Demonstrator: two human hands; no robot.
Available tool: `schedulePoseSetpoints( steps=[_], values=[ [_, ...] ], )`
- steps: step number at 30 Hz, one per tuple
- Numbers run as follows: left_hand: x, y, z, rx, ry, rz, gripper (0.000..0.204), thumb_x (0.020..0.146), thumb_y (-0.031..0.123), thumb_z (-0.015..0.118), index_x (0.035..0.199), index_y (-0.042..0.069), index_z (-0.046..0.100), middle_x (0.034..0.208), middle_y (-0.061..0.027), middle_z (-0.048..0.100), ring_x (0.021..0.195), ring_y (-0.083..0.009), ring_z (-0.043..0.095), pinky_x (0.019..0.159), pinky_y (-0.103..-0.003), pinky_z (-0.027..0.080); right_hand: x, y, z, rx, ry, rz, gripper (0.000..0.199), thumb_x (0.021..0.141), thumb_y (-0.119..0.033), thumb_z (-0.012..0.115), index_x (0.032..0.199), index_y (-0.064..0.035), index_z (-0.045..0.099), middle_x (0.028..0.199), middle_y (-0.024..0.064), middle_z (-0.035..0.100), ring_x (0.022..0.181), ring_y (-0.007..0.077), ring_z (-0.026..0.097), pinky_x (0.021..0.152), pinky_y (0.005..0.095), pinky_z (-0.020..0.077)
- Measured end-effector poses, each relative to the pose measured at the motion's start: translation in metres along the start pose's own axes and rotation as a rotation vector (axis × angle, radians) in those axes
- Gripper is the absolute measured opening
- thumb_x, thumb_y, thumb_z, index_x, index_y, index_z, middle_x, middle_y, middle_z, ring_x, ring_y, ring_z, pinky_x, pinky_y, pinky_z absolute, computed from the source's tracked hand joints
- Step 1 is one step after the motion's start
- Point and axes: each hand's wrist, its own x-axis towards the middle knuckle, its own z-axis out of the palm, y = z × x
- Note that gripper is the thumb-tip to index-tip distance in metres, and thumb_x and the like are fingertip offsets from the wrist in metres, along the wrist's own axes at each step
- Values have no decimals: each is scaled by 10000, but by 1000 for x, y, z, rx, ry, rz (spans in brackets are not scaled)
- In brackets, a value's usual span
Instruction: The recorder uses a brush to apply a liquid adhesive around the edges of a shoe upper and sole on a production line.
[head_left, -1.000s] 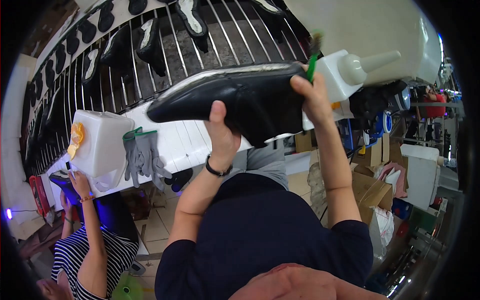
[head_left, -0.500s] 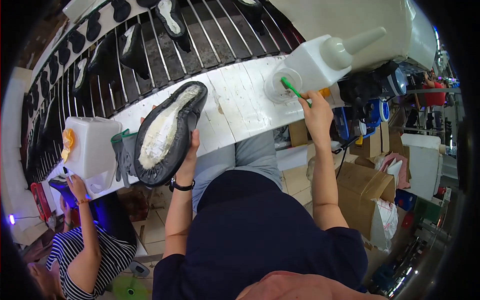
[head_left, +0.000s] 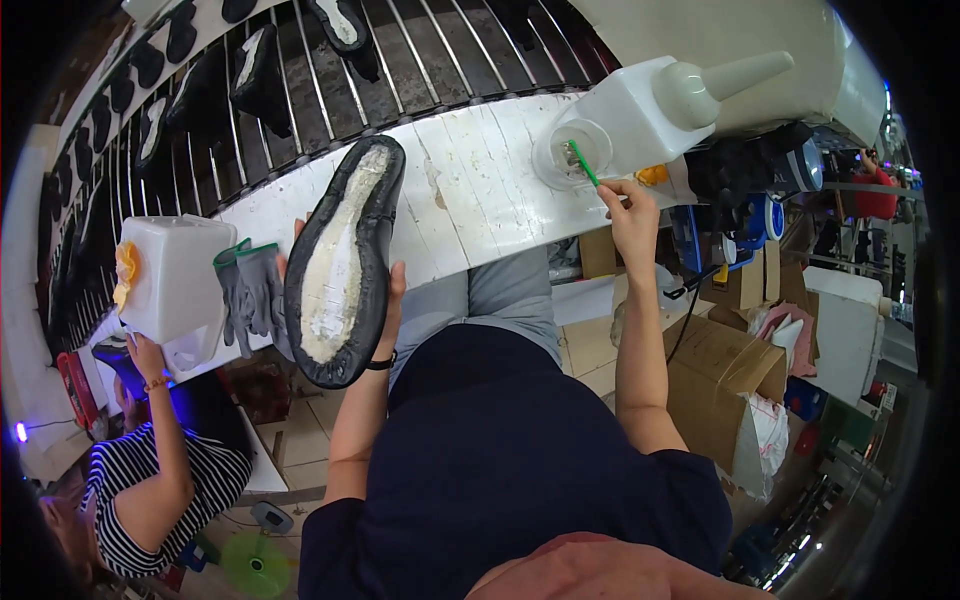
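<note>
My left hand (head_left: 393, 305) is closed round a black shoe upper (head_left: 372, 225), turned bottom up. Its underside has a pale cream-white middle (head_left: 335, 270) and a pleated black margin. Fingers show on both sides of the shoe, whose toe end points toward me. Off to the right, my right hand (head_left: 634, 225) pinches the end of a green-handled brush (head_left: 585, 168). The brush's tip reaches into a clear round cup (head_left: 543, 165) on the white bench; its bristles are hard to make out.
A big white bottle with a nozzle (head_left: 640, 105) lies behind the cup. Grey gloves (head_left: 250, 295) and a white container (head_left: 185, 270) are on the left, beside a co-worker's hand (head_left: 148, 355). Beyond the white bench (head_left: 470, 190), a metal-bar rack (head_left: 420, 50) carries several black shoes.
The shoe has turned more upright, its underside facing up more squarely. The green brush has swung round within the cup, and my right hand has shifted slightly.
</note>
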Motion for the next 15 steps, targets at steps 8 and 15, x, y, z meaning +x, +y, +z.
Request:
schedulePoseSetpoints(
  steps=[8,15],
  values=[
    [-12,18,-21,280,-314,5,826,838,670,543,1473,157,415,1491,-139,410,1461,-288,241,1202,-488,39,-1,13,15,499,-95,135,213,908,-124,674,1079,-3,637,823,45,687,556,39,509,491,168,359],
    [-42,19,9,-140,-145,-50,1132,679,364,866,1485,27,147,1449,-248,310,1368,-369,335,1179,-511,131,2,-74,24,832,-356,62,197,955,-144,620,1086,-1,655,906,74,688,661,76,547,580,198,416]
  ],
)
